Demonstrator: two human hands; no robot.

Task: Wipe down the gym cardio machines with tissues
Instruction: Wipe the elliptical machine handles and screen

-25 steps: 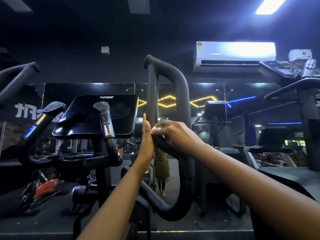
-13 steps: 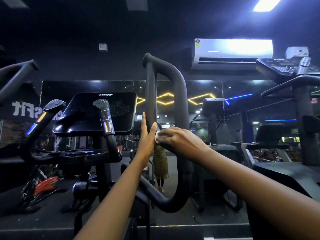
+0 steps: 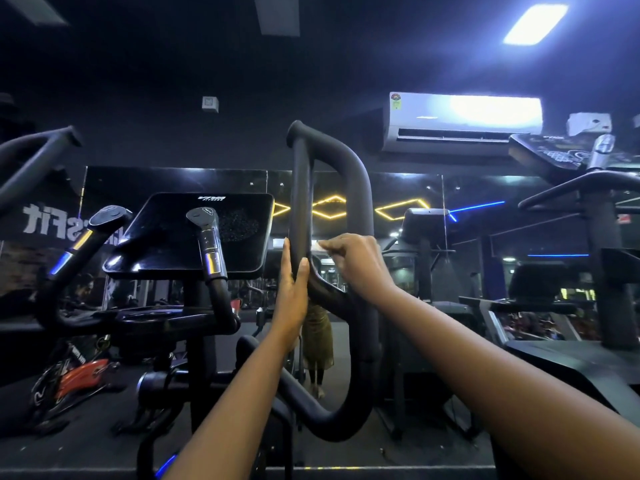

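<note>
At near centre, the left hand (image 3: 292, 292) lies flat against the left side of the upright bar of the black loop handle (image 3: 358, 188), fingers straight and pointing up, thumb across the bar's front. Just to its right, the right hand (image 3: 358, 263) is curled, fingertips pinching a small white tissue (image 3: 318, 244) at the bar's right edge (contact with the bar cannot be confirmed). Left of the handle sits the dark console (image 3: 194, 233). Beyond stands a wall mirror (image 3: 398, 192), with an air conditioner (image 3: 464, 119) mounted above.
</note>
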